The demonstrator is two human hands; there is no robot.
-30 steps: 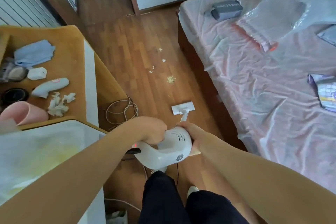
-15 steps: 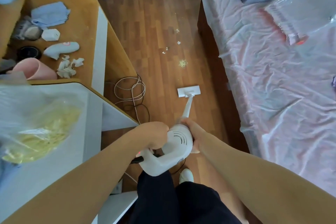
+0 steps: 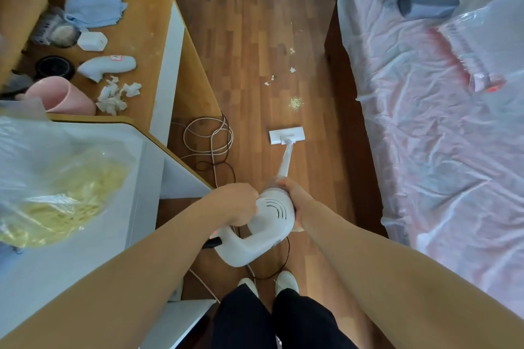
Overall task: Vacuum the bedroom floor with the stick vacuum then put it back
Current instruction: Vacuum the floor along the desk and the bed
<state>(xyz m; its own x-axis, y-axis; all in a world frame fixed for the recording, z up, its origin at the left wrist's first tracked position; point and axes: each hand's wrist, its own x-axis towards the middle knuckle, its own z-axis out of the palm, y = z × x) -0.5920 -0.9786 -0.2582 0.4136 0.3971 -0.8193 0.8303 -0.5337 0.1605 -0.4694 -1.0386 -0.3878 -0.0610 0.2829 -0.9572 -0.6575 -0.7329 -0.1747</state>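
I hold a white stick vacuum (image 3: 269, 221) with both hands over the wooden floor (image 3: 249, 37). My left hand (image 3: 236, 204) grips its handle near the top. My right hand (image 3: 295, 201) wraps the front of the motor body where the tube begins. The tube slants forward to the flat white floor head (image 3: 285, 135), which rests on the boards. A small pile of yellowish crumbs (image 3: 295, 102) lies just beyond the head. White paper scraps (image 3: 279, 76) are scattered farther on.
A bed under clear plastic sheet (image 3: 439, 122) fills the right side. On the left stand a wooden desk (image 3: 153, 37) with clutter and a white cabinet top (image 3: 99, 235) holding a plastic bag. Coiled cables (image 3: 211, 139) lie on the floor by the desk. My feet (image 3: 269, 283) stand behind the vacuum.
My view has tilted down and moved forward. The floor head now stands farther from my hands, and the gap to the crumbs looks smaller. Both hands keep their grip.
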